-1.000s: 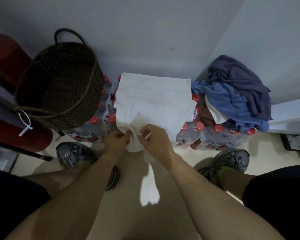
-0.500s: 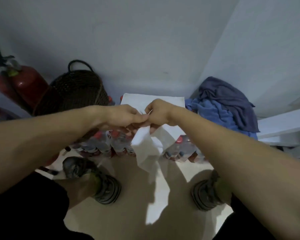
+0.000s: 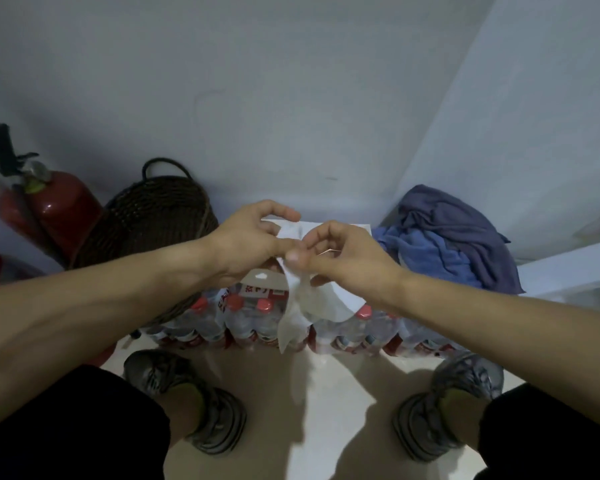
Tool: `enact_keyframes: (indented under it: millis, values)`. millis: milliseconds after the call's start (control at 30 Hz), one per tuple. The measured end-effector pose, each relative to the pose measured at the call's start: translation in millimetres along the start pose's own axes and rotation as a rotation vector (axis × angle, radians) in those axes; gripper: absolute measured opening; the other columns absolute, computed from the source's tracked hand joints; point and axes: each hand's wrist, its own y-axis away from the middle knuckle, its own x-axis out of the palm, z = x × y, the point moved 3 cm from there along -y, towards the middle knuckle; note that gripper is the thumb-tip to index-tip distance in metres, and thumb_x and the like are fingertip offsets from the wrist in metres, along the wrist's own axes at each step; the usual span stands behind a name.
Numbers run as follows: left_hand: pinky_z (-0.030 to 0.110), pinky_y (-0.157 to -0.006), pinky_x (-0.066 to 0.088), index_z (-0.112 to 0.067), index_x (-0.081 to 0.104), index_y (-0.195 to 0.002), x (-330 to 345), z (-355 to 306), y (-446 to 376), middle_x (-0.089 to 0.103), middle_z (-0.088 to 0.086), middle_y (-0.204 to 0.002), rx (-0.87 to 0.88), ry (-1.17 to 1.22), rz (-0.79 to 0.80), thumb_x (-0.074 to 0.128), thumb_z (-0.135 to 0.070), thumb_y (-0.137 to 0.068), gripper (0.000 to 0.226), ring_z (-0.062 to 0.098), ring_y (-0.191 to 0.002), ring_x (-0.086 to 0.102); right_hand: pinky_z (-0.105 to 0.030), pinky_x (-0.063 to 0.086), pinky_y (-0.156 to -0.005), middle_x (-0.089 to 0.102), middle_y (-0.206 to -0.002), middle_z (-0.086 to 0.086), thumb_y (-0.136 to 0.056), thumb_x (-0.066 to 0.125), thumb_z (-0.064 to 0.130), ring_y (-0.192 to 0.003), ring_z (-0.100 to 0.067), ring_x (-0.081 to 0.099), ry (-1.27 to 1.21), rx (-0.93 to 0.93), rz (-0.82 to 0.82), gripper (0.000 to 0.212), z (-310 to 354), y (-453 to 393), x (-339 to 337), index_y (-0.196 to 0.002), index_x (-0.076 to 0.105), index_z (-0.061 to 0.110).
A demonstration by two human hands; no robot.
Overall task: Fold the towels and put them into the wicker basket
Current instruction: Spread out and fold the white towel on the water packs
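Both the left hand and right hand pinch the white towel's near edge, its length hanging floorward, wicker basket left of the grip.

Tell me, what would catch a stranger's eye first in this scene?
Most striking are the left hand and right hand meeting at the centre, pinching a white towel above packs of red-capped water bottles. A dark wicker basket sits to the left and a heap of blue towels to the right.
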Motion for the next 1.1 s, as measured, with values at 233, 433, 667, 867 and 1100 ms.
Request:
enact_keyframes:
  millis: [233,433,667,867,1100]
  values:
    - [0.031,-0.076,0.059,-0.005,0.057,-0.122,6,-11,7,0.066,0.024,-0.114,-0.002,0.248,0.156,0.071,0.004,-0.078,0.047,0.030,-0.093,0.070,-0.037,0.061,-0.075,0.069,-0.092,-0.019,-0.076,0.082,0.006,-0.076,-0.025,0.067,0.122,-0.075,0.022,0.027,20,-1,-18,-0.098,0.067,-0.001]
    - [0.030,-0.069,0.051,-0.015,0.069,-0.088,-17,-27,17,0.062,0.001,-0.078,0.514,-0.694,0.007,0.063,-0.037,-0.088,0.023,0.015,-0.070,0.061,-0.039,0.057,-0.071,0.066,-0.089,-0.025,-0.093,0.066,0.008,-0.078,-0.028,0.066,0.038,-0.054,0.116,0.017,37,-1,-23,-0.106,0.063,-0.002]
    - [0.017,-0.054,0.043,-0.001,0.061,-0.077,-17,-40,18,0.056,0.003,-0.064,0.580,-0.289,0.000,0.048,-0.033,-0.098,0.041,0.008,-0.058,0.052,-0.030,0.055,-0.064,0.068,-0.084,-0.019,-0.087,0.072,0.009,-0.069,-0.020,0.066,0.088,-0.069,0.241,0.014,48,3,-28,-0.100,0.067,0.009]
    - [0.027,-0.054,0.036,-0.012,0.061,-0.075,-14,-33,20,0.053,0.009,-0.066,0.553,-0.303,-0.025,0.048,-0.038,-0.096,0.036,0.017,-0.060,0.047,-0.035,0.058,-0.074,0.075,-0.090,-0.004,-0.076,0.072,-0.002,-0.078,-0.021,0.071,0.506,-0.053,0.293,0.026,32,9,-33,-0.098,0.068,0.011]
    - [0.020,-0.059,0.048,-0.017,0.064,-0.081,-27,-27,14,0.065,-0.001,-0.070,0.480,-0.317,-0.107,0.048,-0.025,-0.101,0.027,0.005,-0.062,0.058,-0.017,0.044,-0.049,0.066,-0.063,0.012,-0.082,0.070,0.013,-0.055,-0.006,0.059,0.858,0.245,0.542,0.008,8,22,-57,-0.082,0.067,0.021]
